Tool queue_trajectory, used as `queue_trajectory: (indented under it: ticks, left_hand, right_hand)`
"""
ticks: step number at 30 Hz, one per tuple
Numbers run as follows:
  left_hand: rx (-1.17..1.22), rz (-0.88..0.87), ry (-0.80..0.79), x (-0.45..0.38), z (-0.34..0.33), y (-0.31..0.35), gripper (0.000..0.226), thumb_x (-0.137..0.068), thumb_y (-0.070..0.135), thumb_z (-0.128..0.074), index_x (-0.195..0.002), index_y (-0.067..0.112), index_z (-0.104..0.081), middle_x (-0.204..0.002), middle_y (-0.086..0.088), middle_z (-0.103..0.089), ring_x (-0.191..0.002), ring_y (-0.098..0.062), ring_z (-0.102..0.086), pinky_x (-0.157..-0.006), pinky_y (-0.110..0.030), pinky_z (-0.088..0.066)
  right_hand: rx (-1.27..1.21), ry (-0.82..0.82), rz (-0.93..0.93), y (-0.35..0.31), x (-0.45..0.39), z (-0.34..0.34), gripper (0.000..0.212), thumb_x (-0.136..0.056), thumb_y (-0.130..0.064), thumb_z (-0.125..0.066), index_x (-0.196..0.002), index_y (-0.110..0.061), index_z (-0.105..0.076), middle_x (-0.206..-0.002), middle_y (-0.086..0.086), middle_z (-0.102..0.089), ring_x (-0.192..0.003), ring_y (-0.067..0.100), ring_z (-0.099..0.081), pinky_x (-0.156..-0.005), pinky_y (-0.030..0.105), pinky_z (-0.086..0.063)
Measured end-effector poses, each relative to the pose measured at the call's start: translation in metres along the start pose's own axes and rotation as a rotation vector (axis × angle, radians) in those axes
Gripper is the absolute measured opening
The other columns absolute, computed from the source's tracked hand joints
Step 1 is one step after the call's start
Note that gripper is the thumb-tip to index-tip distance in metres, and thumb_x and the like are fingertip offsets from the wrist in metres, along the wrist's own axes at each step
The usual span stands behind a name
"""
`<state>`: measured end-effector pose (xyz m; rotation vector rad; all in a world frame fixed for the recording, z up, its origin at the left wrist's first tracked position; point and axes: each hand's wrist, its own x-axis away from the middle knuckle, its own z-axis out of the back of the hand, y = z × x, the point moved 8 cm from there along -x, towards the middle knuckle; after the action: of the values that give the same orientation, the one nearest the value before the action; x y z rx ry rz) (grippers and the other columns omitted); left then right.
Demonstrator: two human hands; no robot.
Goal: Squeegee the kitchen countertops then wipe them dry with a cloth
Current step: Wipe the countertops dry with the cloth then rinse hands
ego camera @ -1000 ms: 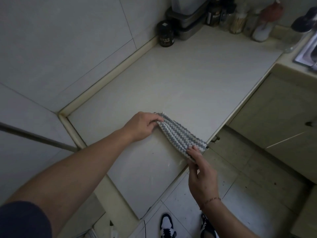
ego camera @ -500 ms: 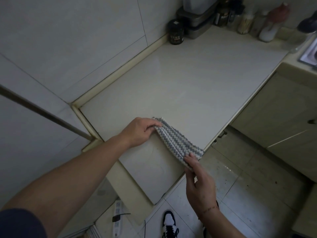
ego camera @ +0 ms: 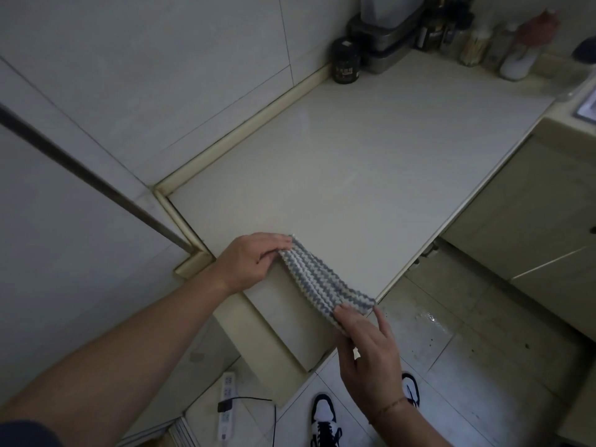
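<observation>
So the squeegee part looks to be over, judging by the fact that no squeegee is anywhere in view and a cloth (ego camera: 325, 279) is what's being handled. The striped grey-and-white cloth is stretched flat across the near end of the counter (ego camera: 338, 175), running from the middle of that end out to the front edge. Its far end is pinched by the left hand (ego camera: 254, 261), fingers (ego camera: 277, 245) curled over the fabric with the thumb tucked under. The near end is gripped by the right hand (ego camera: 367, 353) right at the counter's front edge, fingertips closed on the hem.

How much has been dried can't really be told. The counter surface shows a faint sheen further back but no obvious puddles; water is seen pooled on the floor tiles (ego camera: 429, 317) below the edge, which probably got pushed off during the squeegee pass. The long stretch toward the jars and containers (ego camera: 383, 43) at the back likely remains to be wiped, so the drying stage is probably early on.
</observation>
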<state>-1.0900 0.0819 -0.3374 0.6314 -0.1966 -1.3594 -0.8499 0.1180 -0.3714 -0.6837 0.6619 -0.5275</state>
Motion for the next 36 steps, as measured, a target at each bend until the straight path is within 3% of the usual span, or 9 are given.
queue_trajectory:
  ticks: [4, 10, 14, 17, 24, 28, 32, 34, 36]
  left_hand:
    - [-0.024, -0.034, 0.053, 0.025, 0.008, -0.007, 0.027, -0.087, 0.006, -0.054, -0.106, 0.008, -0.073, -0.119, -0.004, -0.067, -0.108, -0.015, -0.065, -0.096, -0.034, -0.051]
    - [-0.160, -0.125, -0.054, 0.051, 0.001, -0.007, 0.033, -0.083, 0.006, -0.054, -0.112, 0.008, -0.070, -0.127, -0.009, -0.063, -0.119, -0.020, -0.058, -0.096, -0.043, -0.049]
    - [-0.215, -0.200, -0.124, 0.053, -0.004, 0.008, 0.049, -0.075, 0.005, -0.057, -0.123, 0.010, -0.065, -0.139, -0.007, -0.054, -0.132, -0.024, -0.047, -0.109, -0.044, -0.036]
    - [-0.250, -0.279, -0.178, 0.052, -0.014, 0.020, 0.039, -0.083, 0.017, -0.064, -0.122, 0.016, -0.066, -0.139, -0.004, -0.054, -0.133, -0.022, -0.045, -0.111, -0.043, -0.034]
    - [-0.365, -0.336, -0.241, 0.044, -0.027, 0.026, 0.040, -0.088, 0.041, -0.061, -0.124, 0.026, -0.064, -0.136, 0.000, -0.057, -0.127, -0.023, -0.052, -0.106, -0.042, -0.039]
    - [-0.404, -0.348, -0.147, 0.038, -0.025, 0.031, 0.025, -0.090, 0.034, -0.060, -0.110, 0.026, -0.072, -0.126, 0.001, -0.065, -0.117, -0.023, -0.059, -0.099, -0.041, -0.044]
    - [-0.272, -0.134, 0.060, 0.025, -0.018, 0.035, 0.022, -0.087, 0.021, -0.059, -0.103, 0.014, -0.073, -0.114, 0.000, -0.070, -0.108, -0.019, -0.064, -0.096, -0.037, -0.048]
    - [-0.102, 0.106, 0.196, 0.015, -0.013, 0.031, 0.025, -0.088, 0.022, -0.054, -0.103, 0.013, -0.071, -0.105, 0.000, -0.072, -0.098, -0.015, -0.067, -0.088, -0.033, -0.052]
    - [0.158, 0.376, 0.334, 0.002, -0.012, 0.028, 0.017, -0.091, 0.022, -0.053, -0.100, 0.019, -0.068, -0.094, 0.004, -0.072, -0.086, -0.007, -0.067, -0.078, -0.026, -0.053]
  right_hand:
    - [0.013, -0.046, 0.122, -0.008, 0.005, -0.008, 0.026, -0.090, -0.017, -0.055, -0.112, -0.018, -0.069, -0.119, -0.008, -0.067, -0.118, 0.005, -0.058, -0.112, 0.053, -0.033]
    - [0.032, -0.230, 0.295, -0.016, 0.012, -0.018, 0.030, -0.090, -0.033, -0.062, -0.114, -0.017, -0.070, -0.132, -0.007, -0.059, -0.134, 0.013, -0.045, -0.114, 0.050, -0.031]
    - [0.103, -0.204, 0.287, -0.008, -0.001, -0.010, 0.027, -0.096, -0.029, -0.052, -0.112, -0.016, -0.070, -0.135, -0.006, -0.057, -0.137, 0.019, -0.041, -0.115, 0.052, -0.027]
    - [0.227, -0.243, 0.271, -0.004, -0.010, -0.011, 0.030, -0.092, -0.039, -0.055, -0.112, -0.020, -0.069, -0.131, -0.008, -0.060, -0.138, 0.023, -0.040, -0.110, 0.061, -0.028]
    - [0.337, -0.230, 0.236, -0.009, -0.024, -0.011, 0.020, -0.086, -0.039, -0.057, -0.092, -0.027, -0.072, -0.109, -0.014, -0.069, -0.116, 0.028, -0.053, -0.103, 0.061, -0.034]
    - [0.334, -0.260, 0.176, -0.009, -0.042, -0.013, 0.022, -0.086, -0.037, -0.052, -0.086, -0.027, -0.072, -0.092, -0.014, -0.070, -0.103, 0.023, -0.053, -0.101, 0.052, -0.037]
    - [0.121, -0.286, -0.027, 0.002, -0.071, -0.001, 0.019, -0.091, -0.031, -0.052, -0.086, -0.026, -0.069, -0.082, -0.012, -0.067, -0.085, 0.014, -0.058, -0.075, 0.027, -0.048]
    - [-0.065, -0.258, -0.208, 0.011, -0.087, 0.009, 0.011, -0.092, -0.023, -0.059, -0.086, -0.028, -0.065, -0.081, -0.016, -0.064, -0.080, 0.009, -0.060, -0.069, 0.021, -0.048]
    - [-0.205, -0.154, -0.296, 0.015, -0.107, 0.026, 0.017, -0.089, -0.016, -0.066, -0.084, -0.032, -0.063, -0.080, -0.021, -0.064, -0.078, 0.001, -0.061, -0.068, 0.014, -0.048]
